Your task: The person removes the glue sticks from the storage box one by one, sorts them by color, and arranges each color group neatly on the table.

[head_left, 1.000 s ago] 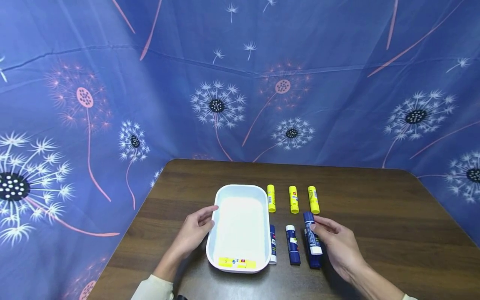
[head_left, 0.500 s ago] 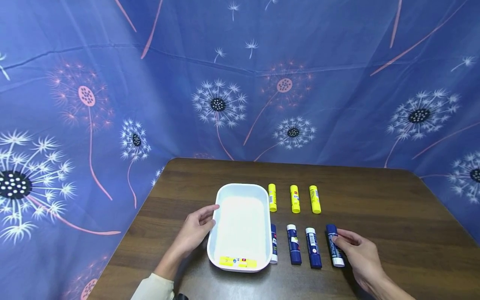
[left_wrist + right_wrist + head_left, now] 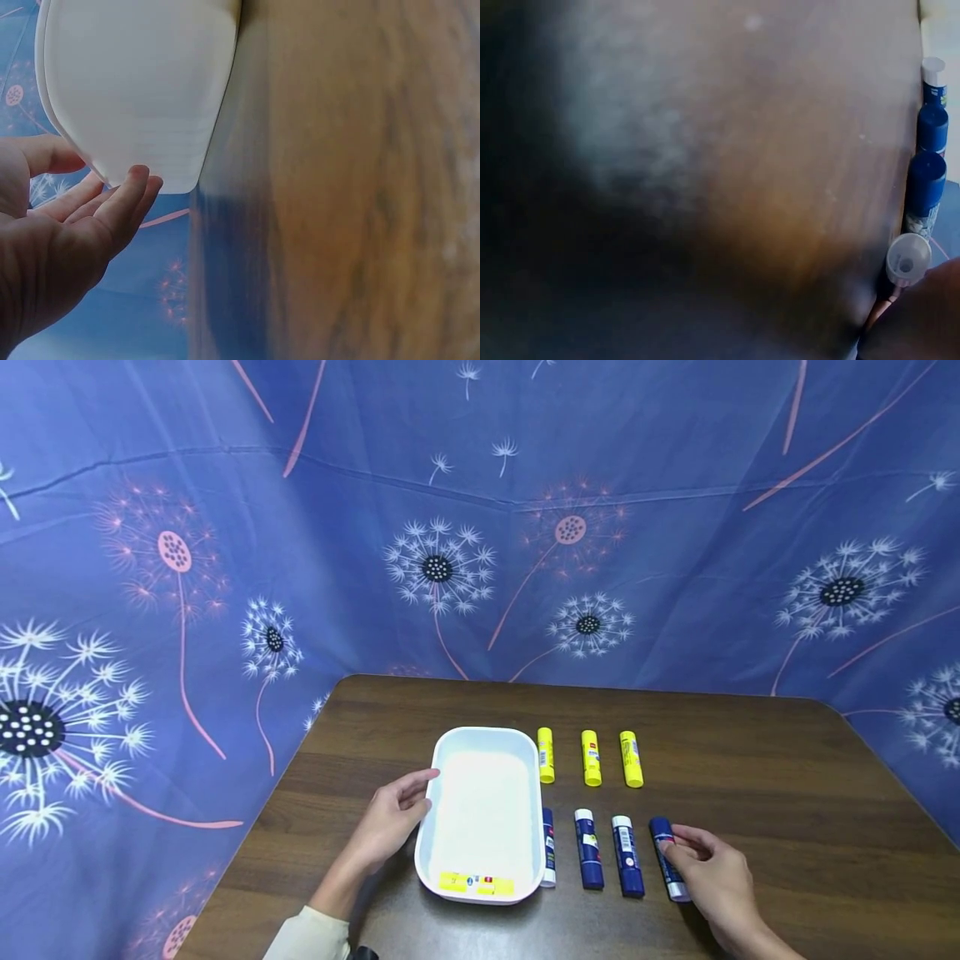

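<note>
On the dark wood-grain table (image 3: 750,777) sits a smooth white plastic tray (image 3: 450,747) with rounded corners; the left hand (image 3: 390,822) rests relaxed against its left wall. Right of it, the right hand (image 3: 712,877) pinches the outermost blue glue stick (image 3: 662,843), a slim cylinder lying flat. Four blue sticks lie in the near row, three yellow glue sticks (image 3: 591,758) behind.

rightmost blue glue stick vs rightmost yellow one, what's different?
The rightmost blue glue stick is dark blue with a white end; the rightmost yellow glue stick is all yellow. The blue one lies in the near row, the right hand touching it; the yellow one lies untouched in the far row. Both lie flat on the table.
</note>
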